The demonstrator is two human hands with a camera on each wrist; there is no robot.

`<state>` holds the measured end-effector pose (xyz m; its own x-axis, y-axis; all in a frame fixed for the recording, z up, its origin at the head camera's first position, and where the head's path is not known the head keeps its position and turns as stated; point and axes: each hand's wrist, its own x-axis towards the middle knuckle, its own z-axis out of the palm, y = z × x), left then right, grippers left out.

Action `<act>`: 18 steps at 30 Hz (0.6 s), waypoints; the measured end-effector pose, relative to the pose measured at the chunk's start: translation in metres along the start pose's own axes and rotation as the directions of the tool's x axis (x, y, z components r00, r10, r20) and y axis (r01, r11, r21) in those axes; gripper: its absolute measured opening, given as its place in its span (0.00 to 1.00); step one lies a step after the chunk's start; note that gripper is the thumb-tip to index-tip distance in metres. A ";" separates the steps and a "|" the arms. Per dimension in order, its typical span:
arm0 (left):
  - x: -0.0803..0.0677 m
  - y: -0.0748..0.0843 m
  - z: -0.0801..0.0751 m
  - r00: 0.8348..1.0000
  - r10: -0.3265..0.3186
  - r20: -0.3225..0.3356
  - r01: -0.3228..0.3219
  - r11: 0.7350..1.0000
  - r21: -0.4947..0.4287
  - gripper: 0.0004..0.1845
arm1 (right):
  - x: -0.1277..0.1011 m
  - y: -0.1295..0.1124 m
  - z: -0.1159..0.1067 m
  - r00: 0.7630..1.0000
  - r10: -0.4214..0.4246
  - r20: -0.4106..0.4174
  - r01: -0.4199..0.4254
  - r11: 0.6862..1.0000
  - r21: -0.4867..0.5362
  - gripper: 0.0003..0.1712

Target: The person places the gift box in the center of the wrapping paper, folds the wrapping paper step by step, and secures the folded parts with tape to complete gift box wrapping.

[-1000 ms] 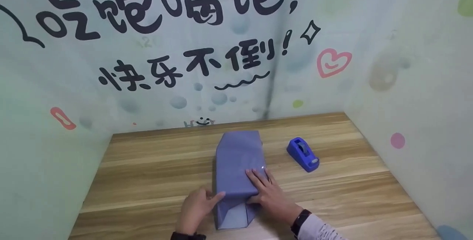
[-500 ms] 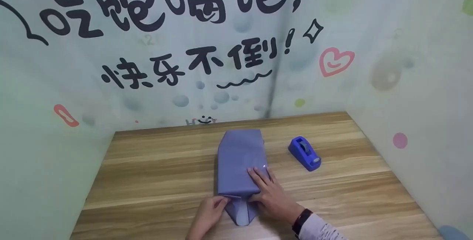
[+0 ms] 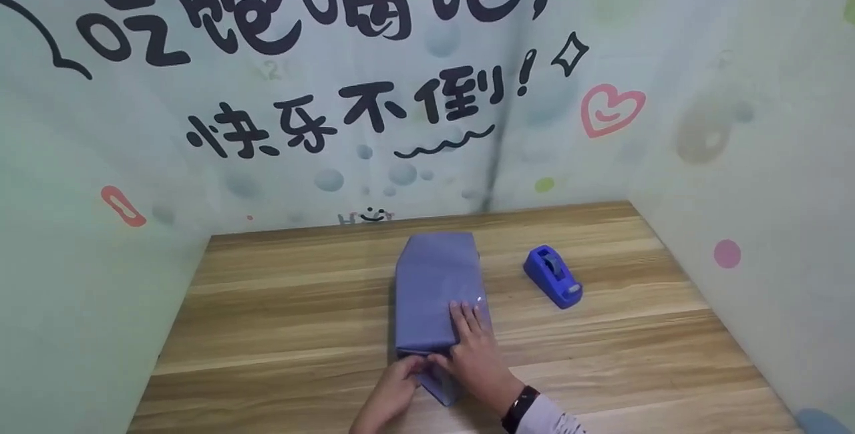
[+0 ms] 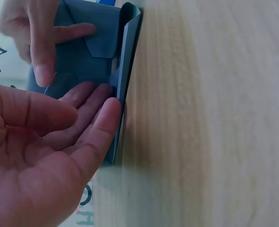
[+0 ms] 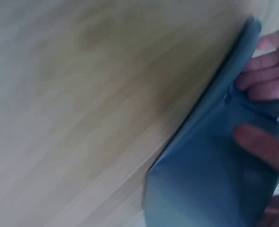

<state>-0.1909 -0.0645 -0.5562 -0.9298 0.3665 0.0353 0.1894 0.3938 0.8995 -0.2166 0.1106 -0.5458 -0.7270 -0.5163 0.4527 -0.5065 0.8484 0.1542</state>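
Note:
A box-shaped package wrapped in blue-purple paper (image 3: 437,287) lies lengthwise on the table in the head view. At its near end a pointed paper flap (image 3: 446,392) sticks out toward me, its side folded inward. My left hand (image 3: 394,387) presses its extended fingertips against this folded end; the left wrist view shows these fingers (image 4: 90,106) lying along the paper, thumb apart. My right hand (image 3: 477,360) rests on the package's near right part, fingers flat on top, thumb down at the end. The right wrist view is blurred, showing the folded paper (image 5: 196,189) and fingers at the right edge.
A blue tape dispenser (image 3: 553,277) stands on the wood-grain table (image 3: 280,314), to the right of the package. Behind the table hangs a pale printed backdrop (image 3: 300,173) with black lettering, and a similar panel (image 3: 755,173) closes the right side.
The left hand has moved right and inward at the near end, folding the paper's left side in; the opening there has narrowed into a pointed flap. The right hand has shifted slightly left.

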 end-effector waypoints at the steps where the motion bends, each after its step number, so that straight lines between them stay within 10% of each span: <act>1: 0.000 0.000 0.000 1.000 0.002 0.005 -0.002 1.000 -0.007 0.17 | 0.001 -0.002 0.000 1.000 0.012 0.000 -0.012 1.000 -0.016 0.32; 7: -0.004 0.001 -0.011 0.992 -0.090 -0.092 0.094 0.995 0.033 0.11 | 0.002 -0.003 0.000 0.999 -0.046 0.022 0.049 0.991 -0.124 0.27; 12: -0.004 0.006 -0.032 0.937 -0.146 -0.318 0.223 0.950 0.219 0.13 | 0.003 -0.001 -0.002 0.993 -0.104 0.047 0.111 0.977 -0.182 0.23; 18: 0.006 0.008 -0.046 0.945 -0.099 -0.310 0.208 0.917 0.341 0.10 | 0.003 0.002 -0.004 0.990 -0.125 0.064 0.135 0.975 -0.177 0.24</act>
<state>-0.2092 -0.0974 -0.5286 -0.9958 0.0459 0.0791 0.0877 0.7249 0.6833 -0.2183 0.1111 -0.5407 -0.6860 -0.6251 0.3724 -0.5098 0.7781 0.3669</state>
